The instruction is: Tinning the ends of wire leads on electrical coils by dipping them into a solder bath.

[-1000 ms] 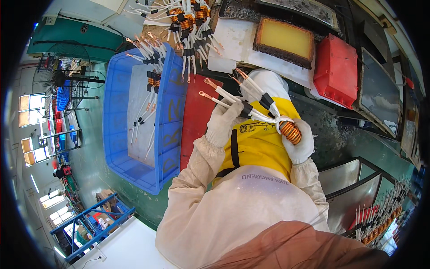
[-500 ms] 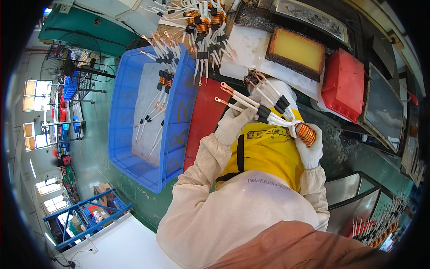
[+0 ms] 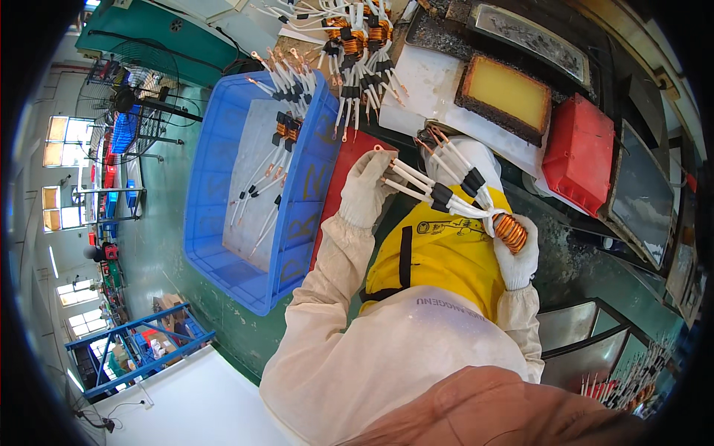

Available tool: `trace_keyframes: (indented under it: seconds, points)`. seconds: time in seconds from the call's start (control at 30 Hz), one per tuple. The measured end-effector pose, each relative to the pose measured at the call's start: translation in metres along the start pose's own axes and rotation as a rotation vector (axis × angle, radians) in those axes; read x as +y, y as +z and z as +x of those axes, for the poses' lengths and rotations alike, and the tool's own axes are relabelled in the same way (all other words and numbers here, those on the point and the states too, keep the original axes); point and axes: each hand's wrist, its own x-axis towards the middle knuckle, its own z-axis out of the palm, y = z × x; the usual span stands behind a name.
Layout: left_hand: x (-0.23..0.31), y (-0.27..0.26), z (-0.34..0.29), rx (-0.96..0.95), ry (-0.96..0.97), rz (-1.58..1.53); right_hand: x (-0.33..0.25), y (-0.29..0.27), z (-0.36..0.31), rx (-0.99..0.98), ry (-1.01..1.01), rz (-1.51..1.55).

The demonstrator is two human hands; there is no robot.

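Observation:
My right hand (image 3: 518,260), in a white glove, is closed around a copper-wound coil (image 3: 510,232) held over my yellow apron (image 3: 454,256). White sleeved leads (image 3: 416,178) with black bands run from the coil up and to the left, in two bundles. My left hand (image 3: 363,189), also gloved, pinches the ends of the left bundle. One copper ring terminal pokes out above its fingertips. The second bundle (image 3: 457,160), with bare copper ends, fans out to the right of it, untouched by my left hand.
A blue crate (image 3: 301,215) at the left holds more coils with leads. Several finished-looking coils (image 3: 353,41) lie on the bench at the back. A dark-rimmed tray of yellow material (image 3: 509,97) and a red bin (image 3: 576,156) stand at the right.
My left hand has slid left and outward along the leads, from near the black bands to their terminal ends. My right hand keeps its hold on the coil.

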Motion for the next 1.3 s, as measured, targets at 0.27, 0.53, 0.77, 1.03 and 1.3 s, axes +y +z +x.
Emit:
trace_keyframes:
  seconds: [0.27, 0.53, 0.77, 1.03, 1.3]
  points:
    - [-0.026, -0.014, -0.027, -0.041, -0.048, -0.212, 0.006, 0.007, 0.004, 0.141, 0.085, 0.100]
    - [-0.028, -0.033, -0.009, -0.077, -0.072, -0.110, 0.005, 0.003, 0.002, 0.023, -0.036, 0.004]
    - [0.000, -0.040, 0.005, -0.075, -0.141, -0.075, -0.011, 0.005, 0.004, 0.089, -0.077, -0.019]
    - [0.024, -0.035, 0.013, -0.116, 0.050, 0.259, -0.009, 0.001, 0.007, 0.018, -0.120, -0.086]
    - [0.023, -0.041, 0.024, -0.208, -0.032, 0.157, 0.001, -0.002, 0.009, 0.006, -0.016, 0.046]
